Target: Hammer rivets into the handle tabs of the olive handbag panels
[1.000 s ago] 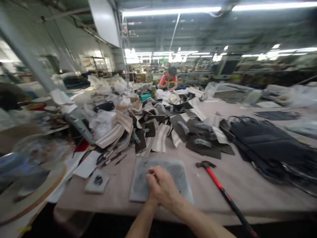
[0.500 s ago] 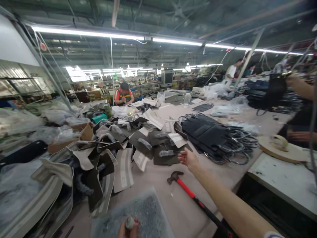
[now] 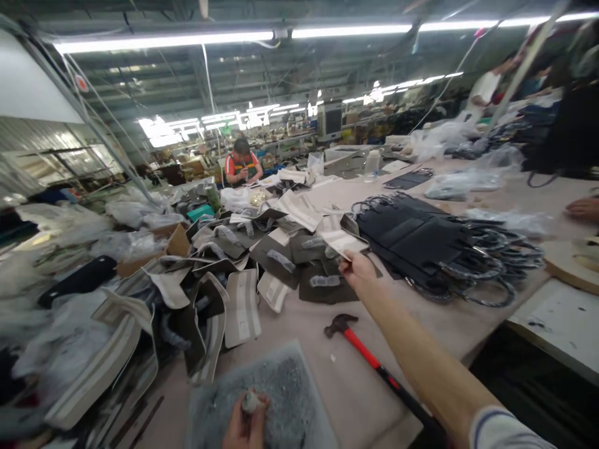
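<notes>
My right hand reaches across the table and pinches the near corner of a beige panel on top of a pile of grey-and-beige panels. Beneath it lies a dark grey panel with a plastic-wrapped handle. My left hand is closed around a short round-topped grey tool, seen from its end; its exact kind does not show. That hand is over a scuffed, translucent mat. A claw hammer with a red-and-black handle lies under my right forearm.
Black bag pieces with looped handles are stacked right of the panels. More curved panels and plastic bags crowd the left. A white side table stands at the right. A seated person works at the far side.
My right hand has closed on the corner of the beige panel, its fingers having been apart from it. The view has tilted and shifted; the left hand still holds the round-topped tool.
</notes>
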`<state>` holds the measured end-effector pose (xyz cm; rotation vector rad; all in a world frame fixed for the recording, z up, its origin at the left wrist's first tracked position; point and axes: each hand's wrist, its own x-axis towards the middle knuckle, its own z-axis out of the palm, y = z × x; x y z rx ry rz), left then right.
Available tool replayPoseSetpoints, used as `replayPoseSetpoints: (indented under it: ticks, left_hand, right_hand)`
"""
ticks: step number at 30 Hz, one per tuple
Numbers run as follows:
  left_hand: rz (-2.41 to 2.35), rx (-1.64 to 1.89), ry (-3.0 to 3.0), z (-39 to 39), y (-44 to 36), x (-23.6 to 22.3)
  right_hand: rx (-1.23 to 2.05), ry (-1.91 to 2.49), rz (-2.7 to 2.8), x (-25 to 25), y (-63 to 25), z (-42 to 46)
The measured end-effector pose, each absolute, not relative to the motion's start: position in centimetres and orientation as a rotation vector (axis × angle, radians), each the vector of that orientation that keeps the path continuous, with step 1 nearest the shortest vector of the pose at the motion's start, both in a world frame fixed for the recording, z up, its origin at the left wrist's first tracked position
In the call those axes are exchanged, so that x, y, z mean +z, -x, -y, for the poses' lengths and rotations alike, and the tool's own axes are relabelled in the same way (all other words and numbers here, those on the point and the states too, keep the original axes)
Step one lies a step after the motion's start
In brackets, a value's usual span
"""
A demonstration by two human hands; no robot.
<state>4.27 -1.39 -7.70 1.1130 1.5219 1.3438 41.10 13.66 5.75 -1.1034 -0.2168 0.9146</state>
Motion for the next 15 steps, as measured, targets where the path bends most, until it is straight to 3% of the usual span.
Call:
replayPoseSetpoints:
  ticks: [4, 8, 15]
  left_hand:
    - [-1.454, 1.197, -1.182, 1.9, -3.4, -6.9]
    - [-1.407, 1.296, -1.102, 1.5, -2.8, -6.7]
    - [-1.322, 1.488, -0.788, 1.1, -2.1, -6.4]
  right_hand:
    - [0.772, 1.148, 0.636, 4.2, -36.2, -7.4]
    - [0.530, 1.154, 1.352, -0.3, -30.6, -0.6]
    - [0.529, 1.049, 1.997, -8.9, -26.4, 4.2]
